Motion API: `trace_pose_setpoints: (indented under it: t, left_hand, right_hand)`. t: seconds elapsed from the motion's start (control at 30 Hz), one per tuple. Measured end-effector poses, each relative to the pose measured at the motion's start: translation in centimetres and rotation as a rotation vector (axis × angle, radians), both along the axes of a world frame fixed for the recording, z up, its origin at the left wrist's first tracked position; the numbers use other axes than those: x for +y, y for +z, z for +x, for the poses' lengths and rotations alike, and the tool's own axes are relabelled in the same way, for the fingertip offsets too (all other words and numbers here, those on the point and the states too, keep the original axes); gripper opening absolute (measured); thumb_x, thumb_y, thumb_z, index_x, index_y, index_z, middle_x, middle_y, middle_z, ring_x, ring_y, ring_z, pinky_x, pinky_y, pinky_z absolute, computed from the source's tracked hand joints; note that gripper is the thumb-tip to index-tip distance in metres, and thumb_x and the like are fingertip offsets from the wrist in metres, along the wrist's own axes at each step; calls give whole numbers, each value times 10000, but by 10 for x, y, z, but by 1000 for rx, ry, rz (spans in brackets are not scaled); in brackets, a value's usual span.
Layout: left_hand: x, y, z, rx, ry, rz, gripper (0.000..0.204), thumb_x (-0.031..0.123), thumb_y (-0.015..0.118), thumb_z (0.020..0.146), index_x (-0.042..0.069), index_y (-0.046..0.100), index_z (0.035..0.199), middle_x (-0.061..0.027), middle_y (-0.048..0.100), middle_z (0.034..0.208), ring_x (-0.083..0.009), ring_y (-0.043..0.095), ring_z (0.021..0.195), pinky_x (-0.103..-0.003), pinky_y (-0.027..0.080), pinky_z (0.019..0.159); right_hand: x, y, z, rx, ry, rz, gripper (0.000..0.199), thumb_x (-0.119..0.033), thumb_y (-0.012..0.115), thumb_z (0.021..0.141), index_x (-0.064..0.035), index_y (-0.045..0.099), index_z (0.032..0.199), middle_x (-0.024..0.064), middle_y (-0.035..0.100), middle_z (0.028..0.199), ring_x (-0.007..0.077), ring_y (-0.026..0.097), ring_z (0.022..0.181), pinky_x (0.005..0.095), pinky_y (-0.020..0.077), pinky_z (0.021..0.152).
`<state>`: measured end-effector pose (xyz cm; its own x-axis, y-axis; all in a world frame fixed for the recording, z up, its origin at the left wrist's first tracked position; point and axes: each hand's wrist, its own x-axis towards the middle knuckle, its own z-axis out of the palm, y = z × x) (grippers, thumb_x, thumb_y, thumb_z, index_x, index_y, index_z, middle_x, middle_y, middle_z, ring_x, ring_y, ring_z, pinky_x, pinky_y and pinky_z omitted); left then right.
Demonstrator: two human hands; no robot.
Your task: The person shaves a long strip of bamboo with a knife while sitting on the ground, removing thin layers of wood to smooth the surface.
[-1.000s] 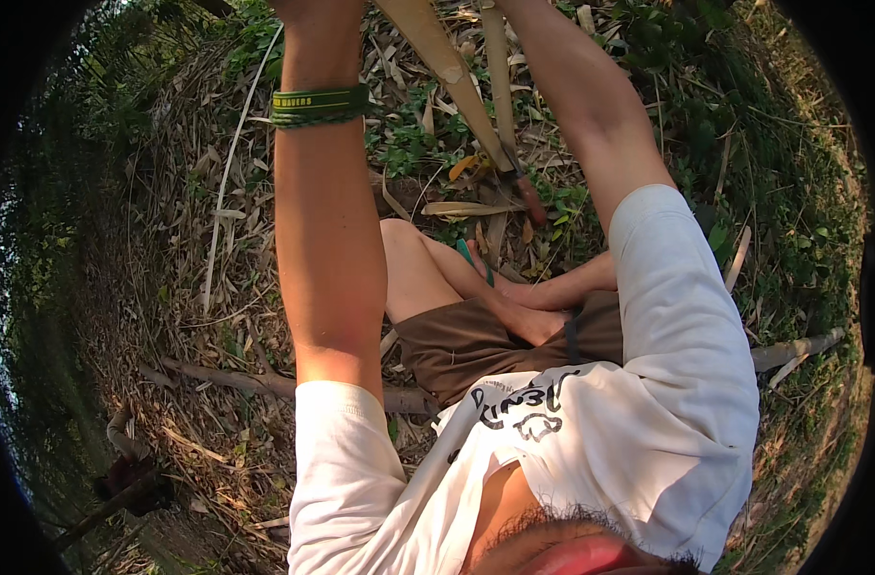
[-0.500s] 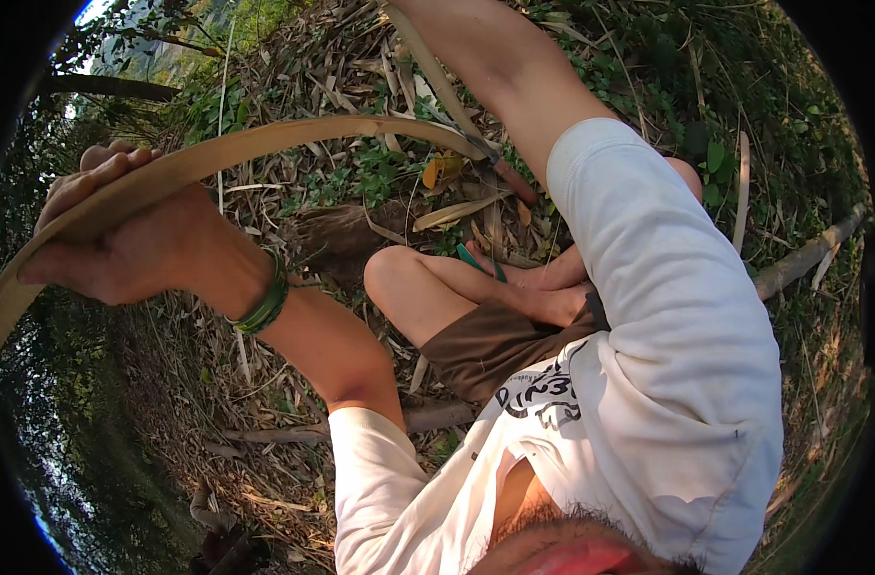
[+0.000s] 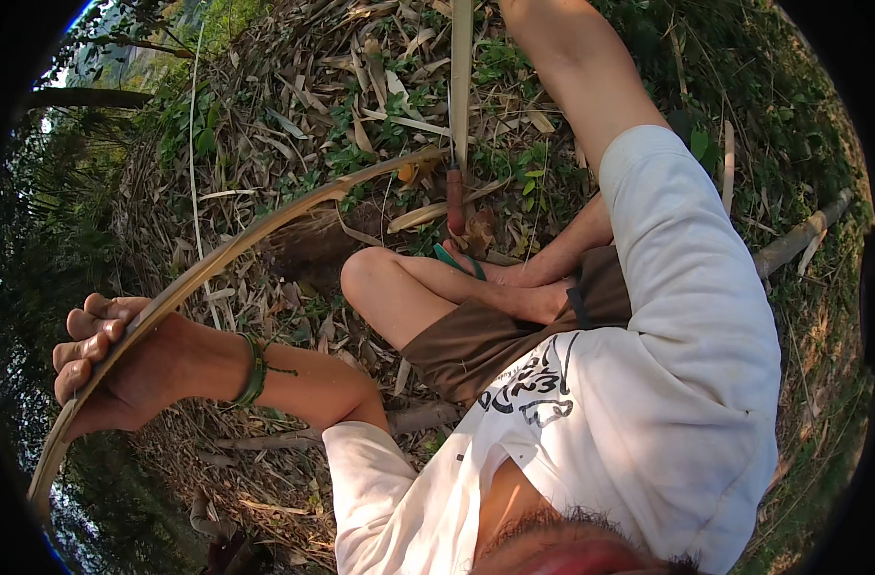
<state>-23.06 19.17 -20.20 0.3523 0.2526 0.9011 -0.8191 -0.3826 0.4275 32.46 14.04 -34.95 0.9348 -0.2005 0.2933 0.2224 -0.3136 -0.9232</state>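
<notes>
At the left, my left hand [image 3: 121,359] is closed round a long, pale bamboo strip [image 3: 236,244]. The strip bows up and right from my fingers, its narrow edge mostly toward me. Its far end meets a second pale strip [image 3: 461,72], which runs straight up out of the picture. Where the two meet is a knife [image 3: 455,201] with a reddish-brown handle, pointing down toward my feet. Its thin blade lies along the second strip; I cannot tell whether it is wedged between them. My right arm [image 3: 591,81] reaches past the top edge, so the right hand is hidden.
I sit cross-legged in brown shorts [image 3: 466,345], a green sandal [image 3: 457,261] on one foot. Dry leaves and low plants cover the ground. A brown log [image 3: 313,244] lies beyond my knee, and a thin branch [image 3: 802,244] at the right.
My left hand has moved down, turning its strip from broad face to edge. The knife has shifted left and stands more upright. The second strip and my right arm have swung rightward.
</notes>
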Motion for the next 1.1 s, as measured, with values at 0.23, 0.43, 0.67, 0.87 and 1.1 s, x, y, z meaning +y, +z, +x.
trace_pose_setpoints:
  t: [0.23,0.43,0.67,0.87,1.1]
  left_hand:
    - [21,10,30,24,-129,25,718,593,336,1032,9,693,814,-99,684,740,-232,650,605,-356,584,616]
    - [-3,30,111,-103,820,-305,662,521,308,1060,-16,591,799,-124,577,647,-223,610,597,-345,562,563]
    - [-12,32,124,-80,907,-272,409,350,416,1059,-6,530,892,-87,571,695,-152,587,595,-272,531,543]
    - [-68,53,180,-32,813,-196,407,338,464,1052,9,555,830,-53,553,657,-133,558,577,-274,467,522]
    - [-109,55,217,-47,782,-100,418,325,521,1043,26,585,758,-12,532,612,-110,524,556,-275,391,498]
  right_hand:
    - [-11,18,-17,-277,42,80,577,-508,382,1028,-24,675,916,255,687,852,475,653,853,569,478,734]
    - [10,67,-171,-437,646,166,510,-490,424,1019,-39,633,902,217,668,779,462,647,798,536,490,722]
    - [-145,-59,-274,-99,728,-311,617,-527,572,947,-24,582,1303,203,572,1254,357,592,1176,447,469,984]
    - [-211,-251,-321,571,854,-770,771,-464,685,886,102,424,1341,329,596,1164,452,626,1089,525,508,890]
    - [-199,-215,-289,993,866,-219,591,-536,570,969,30,604,801,103,599,640,208,579,548,399,467,508]
